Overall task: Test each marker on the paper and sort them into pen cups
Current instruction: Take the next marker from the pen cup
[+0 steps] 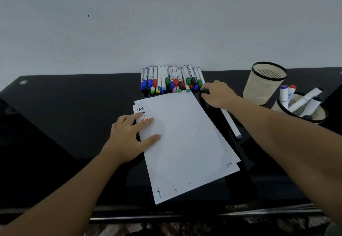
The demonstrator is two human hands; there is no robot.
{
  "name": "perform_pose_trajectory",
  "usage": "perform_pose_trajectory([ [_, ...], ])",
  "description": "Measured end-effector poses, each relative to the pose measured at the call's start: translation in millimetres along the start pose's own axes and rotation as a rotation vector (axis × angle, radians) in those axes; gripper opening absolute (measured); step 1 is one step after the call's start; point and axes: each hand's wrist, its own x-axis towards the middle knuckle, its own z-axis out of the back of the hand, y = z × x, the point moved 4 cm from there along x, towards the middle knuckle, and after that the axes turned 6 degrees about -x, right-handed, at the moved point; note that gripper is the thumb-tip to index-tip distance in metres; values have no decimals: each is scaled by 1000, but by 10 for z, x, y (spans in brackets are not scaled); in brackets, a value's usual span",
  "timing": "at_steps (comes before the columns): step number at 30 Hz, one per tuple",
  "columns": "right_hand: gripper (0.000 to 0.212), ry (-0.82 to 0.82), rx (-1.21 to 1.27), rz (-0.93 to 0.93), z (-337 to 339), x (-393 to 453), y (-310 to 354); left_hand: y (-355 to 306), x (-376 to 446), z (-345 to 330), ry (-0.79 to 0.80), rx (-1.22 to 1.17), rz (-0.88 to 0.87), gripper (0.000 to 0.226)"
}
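While left hand presses flat on smooth paper, right hand grips cylindrical marker.

There was a single view, from a wide-angle camera worn on the person's head. It looked forward and steeply down over a dark table that ran across the middle of the picture, with a pale wall filling the upper part. Both forearms reached in from the bottom corners, so the camera sat close above the work. The left hand and the right hand lay near the centre. The table's far edge bowed, as wide lenses bend straight lines. No second view was given.
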Motion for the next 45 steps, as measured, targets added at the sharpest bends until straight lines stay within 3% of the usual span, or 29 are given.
perform_pose_trajectory([
  [5,32,-90,-94,24,-44,20,24,11,15,-9,6,4,3,80],
  [12,15,-425,-99,-2,23,-71,9,-8,14,2,-11,-19,-2,80],
  [17,17,-680,146,132,261,-273,103,26,-8,7,-23,-14,2,80],
  [22,18,-900,88,269,533,-543,319,-5,-23,27,-50,-42,-17,81],
  [29,39,-434,57,489,528,-905,967,-72,-44,105,-180,-123,-33,75],
  [33,29,-104,160,520,154,-1039,1189,-114,-76,157,-247,-165,-26,66],
  [39,40,-4,-125,556,-126,-1033,1319,-112,-98,147,-264,-141,-94,54],
  [45,43,-81,-247,565,-176,-1034,1381,-118,-109,122,-313,-79,-253,38],
])
